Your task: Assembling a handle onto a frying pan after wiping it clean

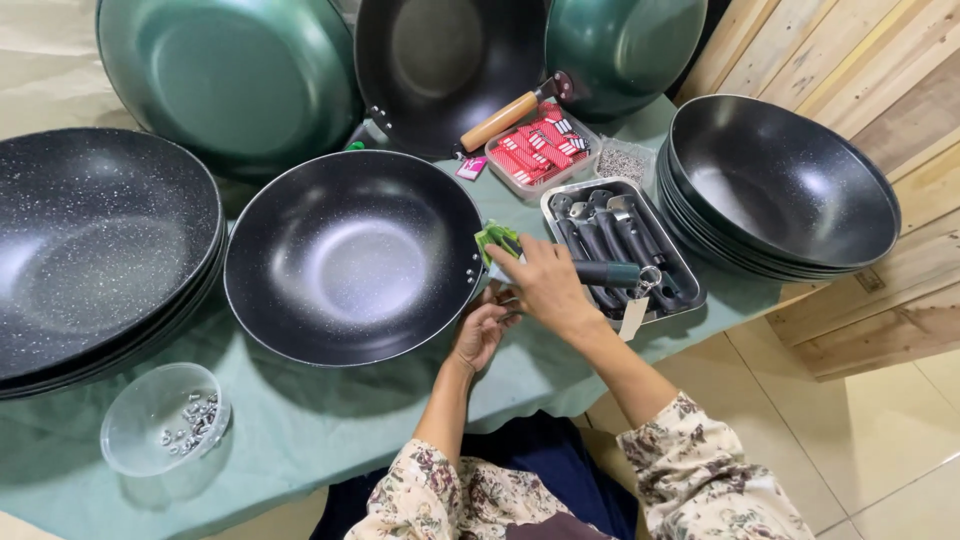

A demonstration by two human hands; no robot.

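Head view: black speckled wok (350, 260), dark green handle (600, 272) at its rim.

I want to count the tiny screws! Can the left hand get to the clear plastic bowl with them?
Probably yes: the left hand is by the black pan's rim, and only bare green cloth lies between it and the clear plastic bowl.

You have a black wok (352, 258) with pale speckles in front of you, on a soft green tablecloth (300, 420). Your sleeves (700, 470) are cream with a dark floral print. The handle (598, 272) you hold is dark green, the small boxes (540, 148) are red, and the far pans (225, 80) are green.
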